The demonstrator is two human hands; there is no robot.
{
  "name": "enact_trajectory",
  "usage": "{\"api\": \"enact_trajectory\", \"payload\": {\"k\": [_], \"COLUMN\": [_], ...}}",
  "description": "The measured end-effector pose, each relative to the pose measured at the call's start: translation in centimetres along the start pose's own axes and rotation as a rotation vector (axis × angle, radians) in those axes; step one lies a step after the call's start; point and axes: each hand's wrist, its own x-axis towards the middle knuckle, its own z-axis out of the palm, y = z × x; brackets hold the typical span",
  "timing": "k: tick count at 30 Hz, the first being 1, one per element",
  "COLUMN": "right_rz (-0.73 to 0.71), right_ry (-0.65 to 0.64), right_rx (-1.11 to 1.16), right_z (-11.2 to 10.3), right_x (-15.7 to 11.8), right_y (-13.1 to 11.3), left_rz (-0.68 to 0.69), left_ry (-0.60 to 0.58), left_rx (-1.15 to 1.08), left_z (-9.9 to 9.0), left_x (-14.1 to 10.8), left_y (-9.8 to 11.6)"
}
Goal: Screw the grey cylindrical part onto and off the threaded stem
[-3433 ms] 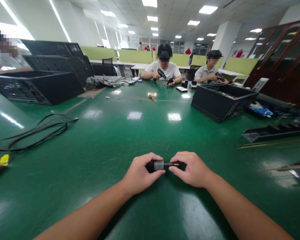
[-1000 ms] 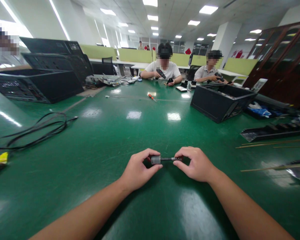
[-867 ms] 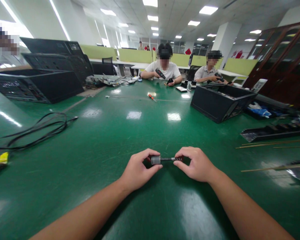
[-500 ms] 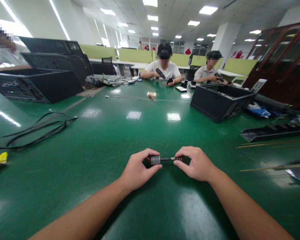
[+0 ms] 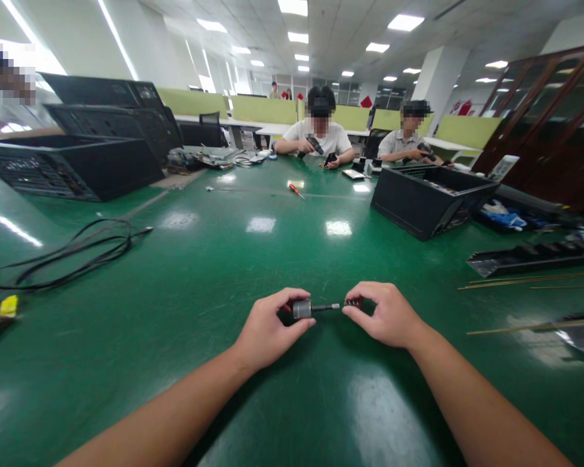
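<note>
My left hand (image 5: pixel 267 331) grips a grey metal cylinder (image 5: pixel 302 309) between thumb and fingers. A thin dark shaft (image 5: pixel 326 307) with a silver tip sticks out of the cylinder to the right. My right hand (image 5: pixel 387 316) pinches a small dark coiled piece, like a spring or spiral bit (image 5: pixel 353 303), whose right end is hidden by the fingers. A narrow gap separates the shaft's tip from the coiled piece. Both hands are just above the green table (image 5: pixel 214 272).
Cables (image 5: pixel 78 253) lie at left. Black computer cases stand at left (image 5: pixel 121 168) and right (image 5: pixel 413 207). An orange screwdriver (image 5: pixel 296 190) lies farther back. Thin rods (image 5: pixel 530 279) and a black tray (image 5: pixel 520 258) are at right. Two people across the table hold power tools.
My right hand has moved slightly right with the coiled piece. The piece has come away from the shaft's tip, opening a small gap. My left hand has barely moved.
</note>
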Motion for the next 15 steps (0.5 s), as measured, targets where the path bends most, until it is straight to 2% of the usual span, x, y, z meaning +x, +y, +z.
{"api": "enact_trajectory", "payload": {"k": [5,7,12,15], "right_rz": [0.007,0.011,0.02,0.015], "right_ry": [0.0,0.007,0.001,-0.007], "right_rx": [0.012,0.019,0.024,0.023], "right_z": [0.0,0.1,0.2,0.3], "right_x": [0.1,0.1,0.1,0.0], "right_y": [0.1,0.2,0.1,0.0], "left_rz": [0.058,0.038,-0.179,-0.262], "left_ry": [0.052,0.081,0.164,0.2], "left_rx": [0.073,0.064,-0.135,-0.33], "left_z": [-0.1,-0.2,-0.3,-1.3], "left_x": [0.1,0.2,0.7,0.5], "left_y": [-0.1,-0.2,-1.0,-1.2]}}
